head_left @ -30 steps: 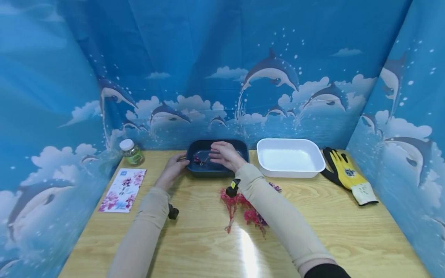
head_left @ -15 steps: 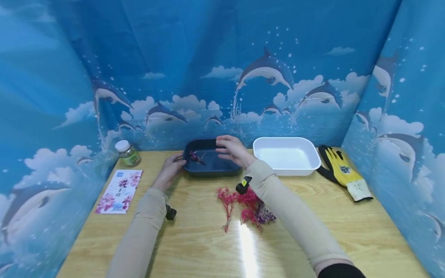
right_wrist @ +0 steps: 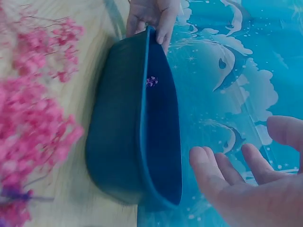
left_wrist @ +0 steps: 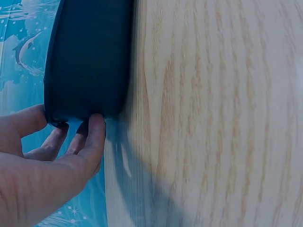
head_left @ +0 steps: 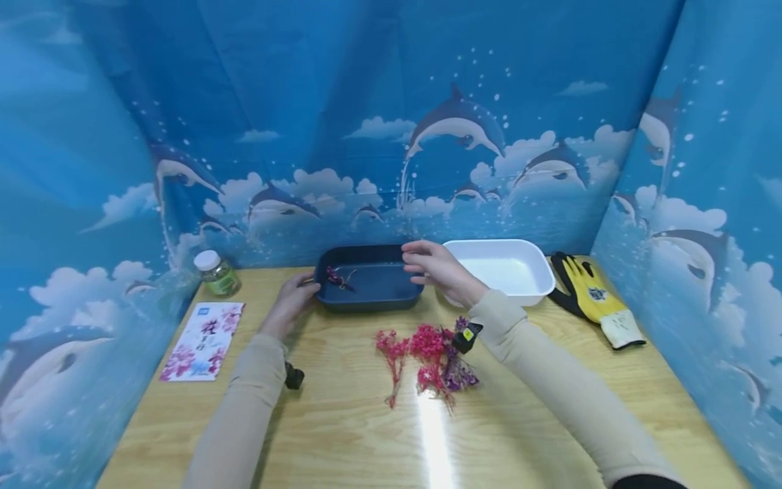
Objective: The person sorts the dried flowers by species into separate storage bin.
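One end of dark tray [head_left: 369, 305] pinched by left hand [head_left: 290, 300], thumb at rim, fingers against wall; right hand [head_left: 441, 269] just beside opposite end, holding nothing, fingers loosely spread; work looks partway: only one purple sprig [head_left: 334, 276] in tray, pink flowers [head_left: 427, 341] and purple flowers [head_left: 457, 374] outside, on table [head_left: 342, 435]

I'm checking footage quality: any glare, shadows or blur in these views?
Head: a white glare streak on the table, below the pink flowers; left wrist: a shadow on the table beside the left hand; right wrist: those flowers look slightly soft.
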The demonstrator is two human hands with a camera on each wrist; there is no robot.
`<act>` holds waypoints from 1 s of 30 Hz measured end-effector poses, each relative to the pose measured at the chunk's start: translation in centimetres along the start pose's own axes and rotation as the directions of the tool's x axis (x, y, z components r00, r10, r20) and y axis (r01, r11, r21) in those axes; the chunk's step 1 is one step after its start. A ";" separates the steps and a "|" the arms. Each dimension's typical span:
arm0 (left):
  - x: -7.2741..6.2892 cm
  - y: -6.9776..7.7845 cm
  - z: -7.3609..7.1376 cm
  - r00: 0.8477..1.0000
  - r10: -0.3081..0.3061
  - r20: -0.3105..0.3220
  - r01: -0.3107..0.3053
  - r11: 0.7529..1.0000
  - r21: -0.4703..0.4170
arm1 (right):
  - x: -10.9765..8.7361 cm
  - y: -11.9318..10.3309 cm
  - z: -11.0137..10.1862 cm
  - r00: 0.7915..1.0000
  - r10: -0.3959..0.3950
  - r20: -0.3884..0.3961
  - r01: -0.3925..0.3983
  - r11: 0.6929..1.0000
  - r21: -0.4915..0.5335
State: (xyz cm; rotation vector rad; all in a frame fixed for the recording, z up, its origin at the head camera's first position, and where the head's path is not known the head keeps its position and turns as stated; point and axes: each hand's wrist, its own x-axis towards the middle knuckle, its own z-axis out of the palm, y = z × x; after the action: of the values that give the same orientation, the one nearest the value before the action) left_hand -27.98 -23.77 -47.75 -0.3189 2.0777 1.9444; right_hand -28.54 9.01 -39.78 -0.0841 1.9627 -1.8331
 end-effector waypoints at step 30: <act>0.1 -0.1 -0.1 1.000 -0.001 0.029 0.001 1.000 -0.006 | -8.4 5.2 -3.9 0.971 -0.191 0.145 0.229 0.917 -0.327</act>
State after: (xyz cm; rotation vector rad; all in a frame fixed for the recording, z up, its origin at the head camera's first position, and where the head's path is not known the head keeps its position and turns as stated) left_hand -28.03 -23.92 -47.88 -0.2914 2.0536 1.9431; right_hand -21.05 16.10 -42.38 -0.5133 2.2437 -1.5489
